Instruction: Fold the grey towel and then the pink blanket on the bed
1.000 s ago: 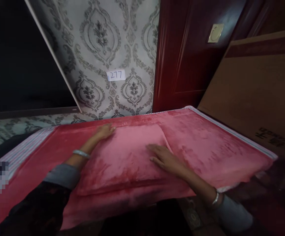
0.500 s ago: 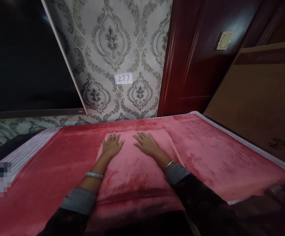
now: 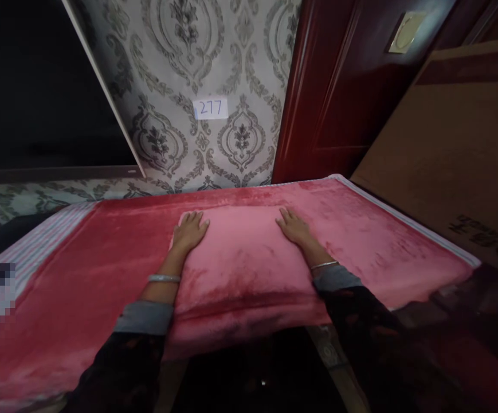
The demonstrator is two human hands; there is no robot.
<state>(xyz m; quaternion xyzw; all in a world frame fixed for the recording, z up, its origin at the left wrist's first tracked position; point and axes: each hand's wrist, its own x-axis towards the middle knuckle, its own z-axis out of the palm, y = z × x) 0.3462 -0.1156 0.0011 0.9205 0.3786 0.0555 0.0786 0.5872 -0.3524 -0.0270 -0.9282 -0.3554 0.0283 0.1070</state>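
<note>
A folded pink plush cloth lies flat in front of me, its near end showing a darker red fold. Beneath it spreads a larger red and pink plush blanket with a striped border. On the folded cloth's far left corner rests my left hand, palm down, fingers stretched out. At its far right corner my right hand lies flat with the fingers apart. Neither hand grips anything. Both wrists wear bracelets, and both sleeves are turned back.
A dark TV screen stands at the left against patterned wallpaper bearing a paper label "277". To the right are a dark red wooden panel with a switch plate and a large cardboard box.
My right hand has slid right across the folded cloth to its far right corner. My left hand stays near the far left corner. The view has tilted down a little.
</note>
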